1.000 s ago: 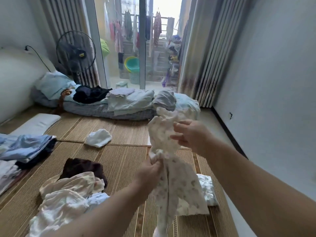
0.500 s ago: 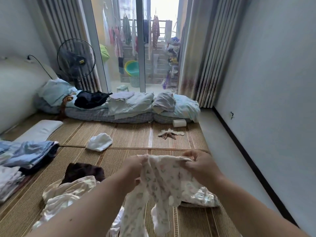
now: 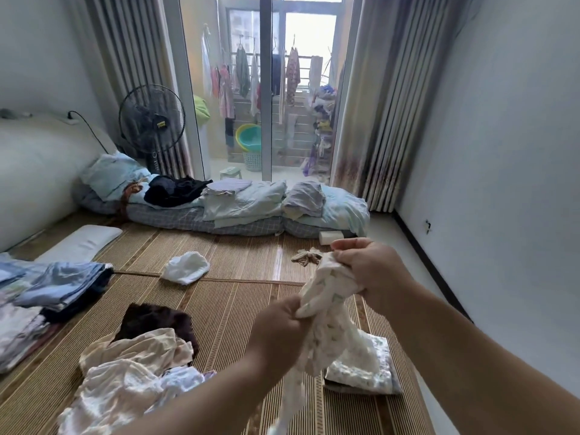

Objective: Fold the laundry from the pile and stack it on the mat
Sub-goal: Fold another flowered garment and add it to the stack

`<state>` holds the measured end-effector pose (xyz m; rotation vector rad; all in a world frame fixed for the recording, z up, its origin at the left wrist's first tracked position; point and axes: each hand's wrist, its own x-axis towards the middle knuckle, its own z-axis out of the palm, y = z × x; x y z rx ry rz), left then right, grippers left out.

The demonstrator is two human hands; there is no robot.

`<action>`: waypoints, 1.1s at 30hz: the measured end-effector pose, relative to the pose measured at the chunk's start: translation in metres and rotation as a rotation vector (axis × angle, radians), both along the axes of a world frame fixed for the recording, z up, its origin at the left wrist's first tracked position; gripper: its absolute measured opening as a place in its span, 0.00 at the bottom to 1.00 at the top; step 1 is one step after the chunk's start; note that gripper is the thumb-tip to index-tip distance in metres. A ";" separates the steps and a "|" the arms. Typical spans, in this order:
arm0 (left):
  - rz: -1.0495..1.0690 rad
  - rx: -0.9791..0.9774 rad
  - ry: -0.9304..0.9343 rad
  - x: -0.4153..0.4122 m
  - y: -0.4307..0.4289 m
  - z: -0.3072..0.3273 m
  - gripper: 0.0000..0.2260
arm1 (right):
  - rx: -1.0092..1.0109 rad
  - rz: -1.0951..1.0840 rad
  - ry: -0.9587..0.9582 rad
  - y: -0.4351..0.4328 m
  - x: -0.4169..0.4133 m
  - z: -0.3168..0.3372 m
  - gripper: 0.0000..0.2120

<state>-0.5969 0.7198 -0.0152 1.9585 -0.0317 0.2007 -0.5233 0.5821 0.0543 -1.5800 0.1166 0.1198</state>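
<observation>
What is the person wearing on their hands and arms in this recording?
Nothing visible. The left hand and right hand are bare: no gloves, watch, bracelet or ring shows. The left forearm and right forearm are uncovered to the frame edge; no sleeve in view.

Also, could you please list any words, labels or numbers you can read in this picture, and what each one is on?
No text here is readable.
Yellow label on the fan: too small and blurred to read.
Printed garment: a pattern only, no words.
</observation>
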 end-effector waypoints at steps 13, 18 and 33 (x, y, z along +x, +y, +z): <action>0.034 -0.283 0.212 0.052 0.022 0.060 0.10 | 0.105 -0.001 -0.116 -0.012 -0.031 -0.008 0.30; 0.044 -0.425 0.297 0.057 0.022 0.052 0.09 | -0.448 0.185 -0.257 0.025 -0.076 -0.055 0.43; -0.120 0.749 0.023 0.046 0.074 0.073 0.36 | -0.755 0.370 -0.413 0.024 -0.003 0.013 0.20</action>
